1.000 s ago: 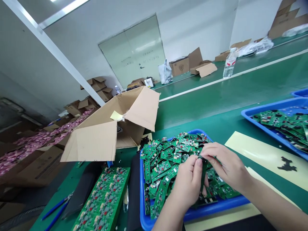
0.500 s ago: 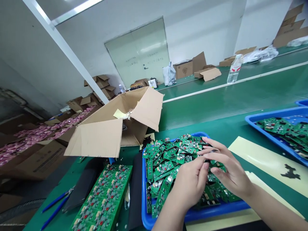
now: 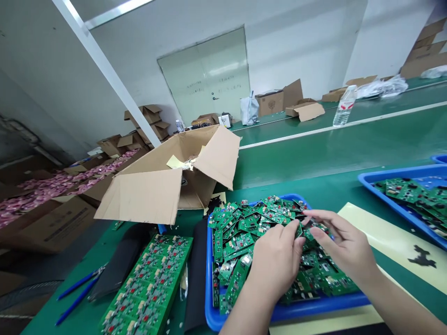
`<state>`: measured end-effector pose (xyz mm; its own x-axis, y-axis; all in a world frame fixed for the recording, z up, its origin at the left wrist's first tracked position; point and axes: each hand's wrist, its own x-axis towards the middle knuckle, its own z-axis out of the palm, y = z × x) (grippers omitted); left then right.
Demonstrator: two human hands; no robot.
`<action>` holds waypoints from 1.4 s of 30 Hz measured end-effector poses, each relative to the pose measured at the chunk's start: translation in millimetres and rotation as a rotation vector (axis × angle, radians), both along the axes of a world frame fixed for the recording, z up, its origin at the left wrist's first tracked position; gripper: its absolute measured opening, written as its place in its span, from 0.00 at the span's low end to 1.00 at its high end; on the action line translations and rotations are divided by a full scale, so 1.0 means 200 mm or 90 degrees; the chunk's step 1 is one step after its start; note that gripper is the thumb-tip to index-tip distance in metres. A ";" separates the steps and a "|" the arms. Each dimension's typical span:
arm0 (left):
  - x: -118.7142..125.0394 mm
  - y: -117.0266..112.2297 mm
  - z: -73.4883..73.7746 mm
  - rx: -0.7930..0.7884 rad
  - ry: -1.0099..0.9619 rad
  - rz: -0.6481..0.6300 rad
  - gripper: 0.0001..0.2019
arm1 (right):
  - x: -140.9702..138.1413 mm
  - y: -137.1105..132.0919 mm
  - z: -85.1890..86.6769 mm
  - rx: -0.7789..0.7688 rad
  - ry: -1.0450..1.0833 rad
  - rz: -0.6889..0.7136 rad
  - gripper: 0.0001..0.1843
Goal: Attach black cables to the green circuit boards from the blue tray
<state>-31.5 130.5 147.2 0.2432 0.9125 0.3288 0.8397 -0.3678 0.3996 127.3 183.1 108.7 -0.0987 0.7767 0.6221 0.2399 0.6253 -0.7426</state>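
Observation:
My left hand (image 3: 275,258) is above a blue tray (image 3: 209,298) heaped with small green circuit boards (image 3: 240,242). Its thumb and fingers are closed, and a bit of green board edge shows at the fingertips; most of what they pinch is hidden. Close to those fingertips, my right hand (image 3: 345,244) has its thumb and forefinger apart, with nothing plainly held between them. Some of its other fingers are hidden behind the hand.
Left of the tray lie a panel of joined circuit boards (image 3: 150,284) and blue-handled pliers (image 3: 78,291). An open carton (image 3: 143,193) stands behind. On the right are yellowish sheets (image 3: 391,242) with a black cutout (image 3: 422,257) and another blue board tray (image 3: 394,204).
My right hand's fingers have bent inward and drawn slightly away from the left fingertips. The dark strip seen on a right finger no longer shows. The view has shifted slightly.

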 end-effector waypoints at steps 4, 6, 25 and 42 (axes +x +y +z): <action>0.01 0.00 0.02 -0.061 -0.012 -0.007 0.18 | 0.00 -0.01 0.04 -0.004 -0.029 0.010 0.05; 0.01 0.00 0.04 -0.097 -0.053 -0.014 0.18 | 0.00 -0.02 0.06 0.002 -0.014 0.049 0.04; -0.01 0.01 -0.02 0.166 -0.334 0.007 0.12 | 0.00 -0.06 0.12 0.058 0.030 0.190 0.09; -0.02 0.02 -0.02 0.254 -0.277 0.012 0.14 | 0.03 -0.04 0.12 -0.197 0.196 0.384 0.27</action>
